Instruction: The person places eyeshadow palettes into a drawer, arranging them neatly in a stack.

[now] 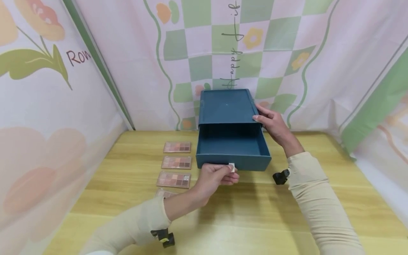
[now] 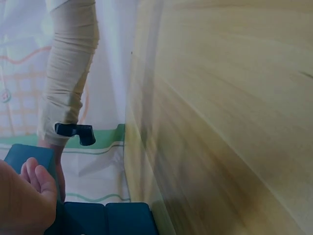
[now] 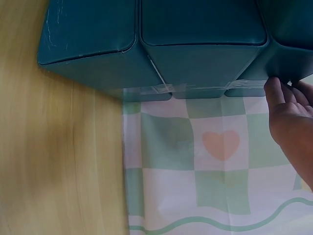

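1. Nearest the camera, two cream sleeves [image 1: 318,198], with a small black gadget [image 1: 167,239] at each wrist.
2. At the front of a blue drawer [image 1: 251,163], left hand [image 1: 215,177]: fingers close together, pinching a little white tab [image 1: 232,168], thumb on top, other fingers bent below.
3. Blue drawer pulled part way out at the top of a tall blue stack [image 1: 224,106], well above the counter [image 1: 242,219]. Blue floor and side walls in plain sight inside; back end dark under the stack's top.
4. Right hand [image 1: 275,124] touching the right side of the stack, near the top. Thumb by the top edge, fingers almost straight along the side.
5. Below the top drawer, in the left wrist view, two lower blue drawers [image 2: 84,218], one under the other. Insides of these: cannot tell.
6. Across the blue parts, near the cloth [image 1: 283,39], some clear tape [image 3: 161,89].
7. On the counter, left of the stack, four makeup palettes [image 1: 177,147] in a row. Flat cases with little peach, pink and brown squares inside. Left arm in the way of the nearest one, hiding part of it.
8. Behind the stack, the cloth with green and white squares, flowers and writing, partly covered by the stack.
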Available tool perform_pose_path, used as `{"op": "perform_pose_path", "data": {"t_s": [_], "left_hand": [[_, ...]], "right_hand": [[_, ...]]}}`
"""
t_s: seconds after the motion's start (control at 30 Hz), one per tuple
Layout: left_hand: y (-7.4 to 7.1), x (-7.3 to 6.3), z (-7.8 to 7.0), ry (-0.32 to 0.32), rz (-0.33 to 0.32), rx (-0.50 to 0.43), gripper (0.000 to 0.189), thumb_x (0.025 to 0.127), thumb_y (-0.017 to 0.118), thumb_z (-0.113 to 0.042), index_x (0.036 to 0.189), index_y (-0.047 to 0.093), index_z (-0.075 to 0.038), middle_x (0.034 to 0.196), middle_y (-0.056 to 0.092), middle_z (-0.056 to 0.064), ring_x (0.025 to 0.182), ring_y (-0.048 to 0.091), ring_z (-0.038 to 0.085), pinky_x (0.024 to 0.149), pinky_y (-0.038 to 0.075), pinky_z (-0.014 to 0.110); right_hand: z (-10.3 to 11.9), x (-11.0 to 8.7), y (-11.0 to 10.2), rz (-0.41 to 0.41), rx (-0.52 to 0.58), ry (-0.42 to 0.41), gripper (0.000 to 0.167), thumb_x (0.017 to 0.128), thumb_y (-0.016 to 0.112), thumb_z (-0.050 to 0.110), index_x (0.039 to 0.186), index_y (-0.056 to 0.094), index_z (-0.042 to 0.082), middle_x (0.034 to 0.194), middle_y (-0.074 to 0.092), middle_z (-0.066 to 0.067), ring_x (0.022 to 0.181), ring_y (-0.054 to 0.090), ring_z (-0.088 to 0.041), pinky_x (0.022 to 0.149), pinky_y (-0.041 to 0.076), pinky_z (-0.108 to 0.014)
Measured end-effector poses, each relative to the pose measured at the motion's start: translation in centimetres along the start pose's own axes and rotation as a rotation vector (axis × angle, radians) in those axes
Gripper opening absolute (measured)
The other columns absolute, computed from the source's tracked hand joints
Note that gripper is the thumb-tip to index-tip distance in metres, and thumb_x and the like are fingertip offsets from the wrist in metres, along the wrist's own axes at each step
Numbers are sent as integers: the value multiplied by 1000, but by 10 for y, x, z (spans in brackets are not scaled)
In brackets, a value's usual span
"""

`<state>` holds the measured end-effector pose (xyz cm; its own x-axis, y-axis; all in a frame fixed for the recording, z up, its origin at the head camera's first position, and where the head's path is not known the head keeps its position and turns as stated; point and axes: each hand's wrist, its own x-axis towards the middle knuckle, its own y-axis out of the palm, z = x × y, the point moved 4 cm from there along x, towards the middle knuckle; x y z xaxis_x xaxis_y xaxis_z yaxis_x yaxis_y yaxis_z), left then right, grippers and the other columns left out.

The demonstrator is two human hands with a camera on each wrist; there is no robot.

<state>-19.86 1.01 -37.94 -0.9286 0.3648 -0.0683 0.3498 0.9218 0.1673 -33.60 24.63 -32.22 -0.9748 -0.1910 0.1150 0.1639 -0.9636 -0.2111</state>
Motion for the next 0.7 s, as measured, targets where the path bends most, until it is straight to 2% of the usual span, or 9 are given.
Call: {"op": "perform_pose_path", "data": {"t_s": [0.2, 0.5, 0.7], "left_hand": [[1, -12, 2, -27, 13, -8, 29, 99, 62, -18, 105, 75, 7, 86, 80, 6, 74, 74, 7, 77, 62, 25], [1, -27, 7, -40, 22, -7, 33, 98, 63, -19, 107, 73, 10, 91, 80, 14, 74, 74, 5, 78, 62, 25], [6, -36, 11, -40, 34, -31, 32, 98, 64, -19, 107, 73, 10, 96, 78, 20, 75, 75, 6, 79, 63, 27]], "right_hand": [[1, 0, 1, 9, 12, -20, 67, 103, 56, 22, 161, 24, 13, 170, 19, -15, 157, 24, -32, 102, 46, -11], [1, 0, 2, 10, 28, -13, 67, 103, 55, 21, 161, 23, 12, 171, 15, -14, 158, 19, -30, 110, 42, -14], [1, 1, 2, -1, 39, -11, 66, 103, 56, 21, 160, 25, 12, 170, 18, -13, 157, 24, -29, 103, 45, -11]]}}
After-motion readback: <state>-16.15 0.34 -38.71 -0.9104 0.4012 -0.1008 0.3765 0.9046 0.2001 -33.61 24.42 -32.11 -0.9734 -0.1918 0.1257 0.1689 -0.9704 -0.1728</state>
